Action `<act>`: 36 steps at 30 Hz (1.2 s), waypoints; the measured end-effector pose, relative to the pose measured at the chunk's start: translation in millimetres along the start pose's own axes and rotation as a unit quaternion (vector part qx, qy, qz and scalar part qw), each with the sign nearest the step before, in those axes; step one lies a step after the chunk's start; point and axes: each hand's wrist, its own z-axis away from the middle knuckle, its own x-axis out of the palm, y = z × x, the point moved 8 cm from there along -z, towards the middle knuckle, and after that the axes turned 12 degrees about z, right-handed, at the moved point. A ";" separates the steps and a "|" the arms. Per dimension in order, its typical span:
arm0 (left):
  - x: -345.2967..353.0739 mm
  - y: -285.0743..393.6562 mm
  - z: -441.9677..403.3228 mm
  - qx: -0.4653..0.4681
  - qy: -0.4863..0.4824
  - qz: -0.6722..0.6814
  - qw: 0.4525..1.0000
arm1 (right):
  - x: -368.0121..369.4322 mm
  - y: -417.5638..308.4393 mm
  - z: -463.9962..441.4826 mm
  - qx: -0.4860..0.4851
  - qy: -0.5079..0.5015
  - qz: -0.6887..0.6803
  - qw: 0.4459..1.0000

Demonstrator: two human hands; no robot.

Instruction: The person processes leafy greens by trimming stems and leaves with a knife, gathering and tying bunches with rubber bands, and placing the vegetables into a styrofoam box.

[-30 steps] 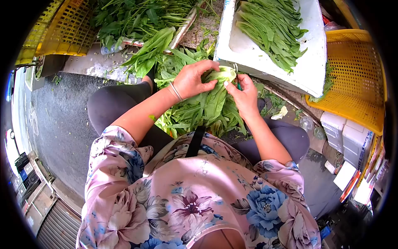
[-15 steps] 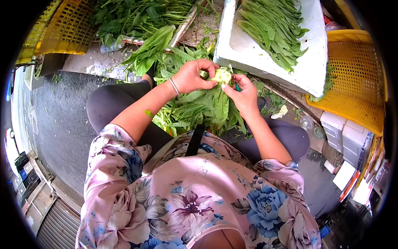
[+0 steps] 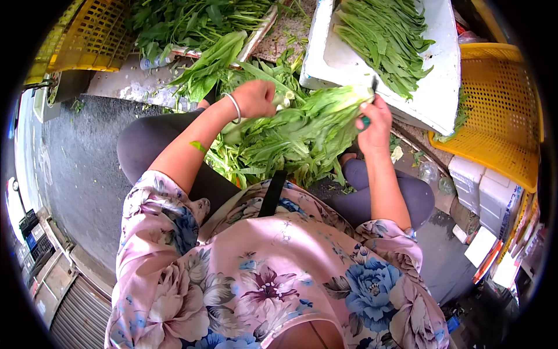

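My right hand (image 3: 376, 125) grips the pale root end of a leafy lettuce (image 3: 331, 113), whose long green leaves trail left. The same hand also holds a small knife, with its green handle (image 3: 365, 121) showing at the palm and a dark blade above the fingers. Over the left part of the leafy pile (image 3: 256, 154), my left hand (image 3: 256, 99) is closed, its fingers curled and slightly blurred. Anything inside those fingers is hidden. A silver bangle (image 3: 233, 109) circles the left wrist.
A white foam box (image 3: 325, 70) with lined-up greens (image 3: 383, 43) stands ahead to the right. Yellow baskets (image 3: 500, 110) flank both sides. Dark leafy greens (image 3: 192, 26) lie at the front left. White boxes (image 3: 497, 198) stand at the right, and the pile lies between my knees.
The hands have moved apart: the right went up and right with the lettuce's root end, the left moved left off it. The lettuce now stretches across the pile.
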 end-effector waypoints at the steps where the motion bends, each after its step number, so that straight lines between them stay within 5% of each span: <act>1: 7.4 -7.8 2.6 -0.032 -0.052 -0.125 0.990 | -5.3 -6.6 -2.5 -0.011 0.005 -0.018 1.000; 3: 20.8 -19.2 6.2 -0.039 -0.119 -0.151 0.981 | -12.0 -15.9 -6.0 -0.011 0.020 -0.052 0.998; 5: 47.7 -39.8 21.0 -0.077 -0.321 -0.341 0.880 | -19.3 -14.1 -10.0 -0.025 0.000 -0.053 0.998; 7: 41.0 -46.6 21.5 -0.110 -0.326 -0.356 0.869 | -17.9 -17.4 -8.2 -0.025 0.003 -0.056 0.998; 9: 10.3 -27.1 0.4 -0.104 -0.091 -0.375 0.917 | -13.5 -18.7 -6.4 -0.026 0.004 -0.061 0.998; 11: -9.2 5.3 -6.5 0.005 0.051 -0.077 0.996 | -3.1 -11.4 -2.0 0.000 0.004 -0.013 1.000; 13: 10.7 24.4 -8.6 0.052 -0.007 0.280 0.958 | 12.6 -3.6 4.4 0.023 0.005 0.006 1.000; 17: 30.9 57.8 -1.8 0.166 -0.041 0.323 0.931 | 38.8 6.4 10.9 0.030 -0.043 0.054 0.997; 21: 18.0 48.0 -2.5 0.053 -0.036 0.309 0.949 | 38.9 -12.1 5.9 -0.073 -0.024 0.159 0.984; 25: -25.9 18.7 4.1 -0.003 0.078 0.484 0.871 | -0.1 -23.5 -2.6 -0.099 0.071 0.217 0.969; 29: -77.6 -23.3 5.9 0.000 0.194 0.671 0.716 | -7.5 -11.4 -0.7 -0.079 0.067 0.320 0.942; 30: -87.7 -29.9 7.7 0.015 0.218 0.690 0.690 | 2.0 -10.9 2.5 -0.108 0.030 0.381 0.918; 33: -108.7 -45.0 11.2 0.048 0.266 0.709 0.651 | 19.7 22.8 12.7 0.065 -0.139 0.390 0.908; 36: -118.5 -51.1 12.9 0.059 0.307 0.706 0.636 | 28.6 33.8 16.2 0.073 -0.155 0.360 0.917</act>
